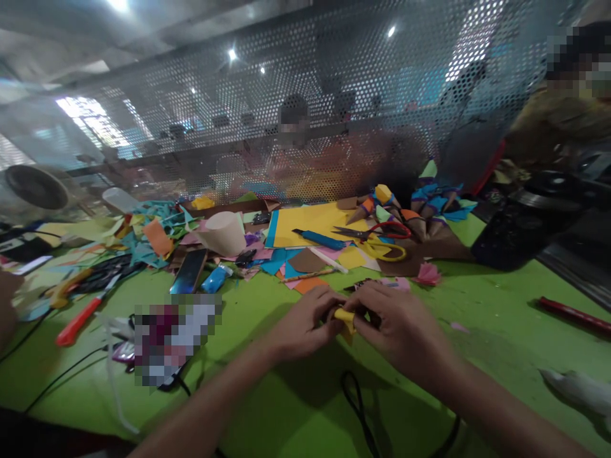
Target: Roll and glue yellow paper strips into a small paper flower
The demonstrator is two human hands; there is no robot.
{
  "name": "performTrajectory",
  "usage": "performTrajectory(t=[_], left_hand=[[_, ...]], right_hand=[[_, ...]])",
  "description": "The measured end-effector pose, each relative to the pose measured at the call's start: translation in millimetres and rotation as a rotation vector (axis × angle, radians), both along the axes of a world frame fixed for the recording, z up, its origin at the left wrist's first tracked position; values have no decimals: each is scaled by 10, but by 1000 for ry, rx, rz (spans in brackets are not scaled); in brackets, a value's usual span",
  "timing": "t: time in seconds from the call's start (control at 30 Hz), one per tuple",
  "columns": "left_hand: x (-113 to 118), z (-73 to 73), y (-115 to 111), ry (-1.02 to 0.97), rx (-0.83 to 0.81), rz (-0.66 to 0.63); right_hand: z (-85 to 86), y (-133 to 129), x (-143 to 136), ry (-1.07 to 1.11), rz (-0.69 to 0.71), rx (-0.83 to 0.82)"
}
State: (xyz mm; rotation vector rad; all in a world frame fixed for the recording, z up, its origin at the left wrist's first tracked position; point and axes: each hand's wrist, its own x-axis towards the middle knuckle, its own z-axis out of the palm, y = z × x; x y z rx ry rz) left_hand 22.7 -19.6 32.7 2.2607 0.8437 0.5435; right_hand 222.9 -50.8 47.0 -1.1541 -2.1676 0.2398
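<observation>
A small folded piece of yellow paper (347, 318) is pinched between my two hands above the green table. My left hand (309, 323) has its thumb and fingers closed on the paper's left side. From the right, my right hand (394, 319) grips the same piece, its fingers curled over the top. Part of the paper is hidden by my fingers. Just beyond my hands lie a blue craft knife (319, 239), scissors with red handles (389, 231) and scissors with yellow handles (386, 249) on and beside yellow sheets (310, 222).
Paper scraps (160, 236) heap up at the back left, near a cream paper roll (224, 232) and a phone (189, 272). Orange-red-handled tool (79, 322) lies left. A dark jar (513, 222) stands right, with a red pen (573, 315) nearer. A perforated metal screen (229, 127) rises behind.
</observation>
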Motion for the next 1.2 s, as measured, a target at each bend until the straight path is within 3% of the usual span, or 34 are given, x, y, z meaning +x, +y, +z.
performTrajectory(t=[0.17,0.27,0.57,0.77,1.03,1.2], left_hand=[[12,-19,-25,-56,-34,-44],[30,-46,-30,-51,-19,-58],[39,-49,-53,-80,-86,-63],[84,0,-67,-30,-40,6],[98,-48,-49,-13,16,16],[39,-52,-29,-46,-14,-61]], right_hand=[[-9,-67,-55,-108,-5,189],[-15,-77,-63,-149,-9,223],[-46,-80,-57,-164,-20,209],[-62,-81,-94,-137,22,231],[-65,-91,-111,-119,28,255],[-27,-87,-79,-62,34,147]])
